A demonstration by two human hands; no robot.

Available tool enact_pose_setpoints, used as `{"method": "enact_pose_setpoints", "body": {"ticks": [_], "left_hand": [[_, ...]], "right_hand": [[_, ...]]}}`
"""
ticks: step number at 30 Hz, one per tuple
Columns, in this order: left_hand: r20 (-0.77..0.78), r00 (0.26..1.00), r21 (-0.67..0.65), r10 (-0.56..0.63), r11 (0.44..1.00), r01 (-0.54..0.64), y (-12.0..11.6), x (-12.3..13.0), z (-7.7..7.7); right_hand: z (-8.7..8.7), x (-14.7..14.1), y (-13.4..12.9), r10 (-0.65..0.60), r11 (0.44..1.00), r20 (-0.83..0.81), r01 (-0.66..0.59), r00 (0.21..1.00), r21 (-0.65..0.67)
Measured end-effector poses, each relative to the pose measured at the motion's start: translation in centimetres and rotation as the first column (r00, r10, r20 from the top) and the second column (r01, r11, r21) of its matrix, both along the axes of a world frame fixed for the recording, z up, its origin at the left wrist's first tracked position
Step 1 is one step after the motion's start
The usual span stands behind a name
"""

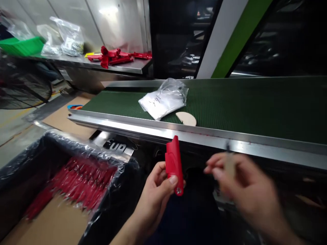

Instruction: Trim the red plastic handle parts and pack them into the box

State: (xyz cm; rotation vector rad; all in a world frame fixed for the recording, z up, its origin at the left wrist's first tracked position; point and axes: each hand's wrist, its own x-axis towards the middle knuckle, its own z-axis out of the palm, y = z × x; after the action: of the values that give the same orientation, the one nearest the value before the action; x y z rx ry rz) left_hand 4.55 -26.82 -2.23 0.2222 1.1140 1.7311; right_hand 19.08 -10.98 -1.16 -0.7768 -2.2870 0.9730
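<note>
From where I stand, the left hand pinches a red part upright between thumb and fingers, a round metal fitting at its lower end. Apart from it, the right hand curls round a small pale object with a dark tip, too blurred to name. I'd judge the step is handling this one part; a next move would call for a steady left grip. Left of the hands sits a lined bin of red pieces; beyond them, a green conveyor.

Bright light glints on grey metal panels.
</note>
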Motion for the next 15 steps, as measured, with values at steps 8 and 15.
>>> {"method": "enact_pose_setpoints", "body": {"ticks": [8, 15], "left_hand": [[0.177, 0.984, -0.063, 0.019, 0.998, -0.008, 0.2, 2.8, -1.1], [0.104, 0.992, -0.080, 0.071, 0.995, -0.062, 0.8, 2.0, -1.4]], "right_hand": [[-2.6, -1.9, -7.1, -0.035, 0.400, -0.086, -0.065, 0.996, -0.914], [-1.4, -1.0, -6.5, 0.163, 0.556, -0.093, -0.170, 0.982, -0.813]]}}
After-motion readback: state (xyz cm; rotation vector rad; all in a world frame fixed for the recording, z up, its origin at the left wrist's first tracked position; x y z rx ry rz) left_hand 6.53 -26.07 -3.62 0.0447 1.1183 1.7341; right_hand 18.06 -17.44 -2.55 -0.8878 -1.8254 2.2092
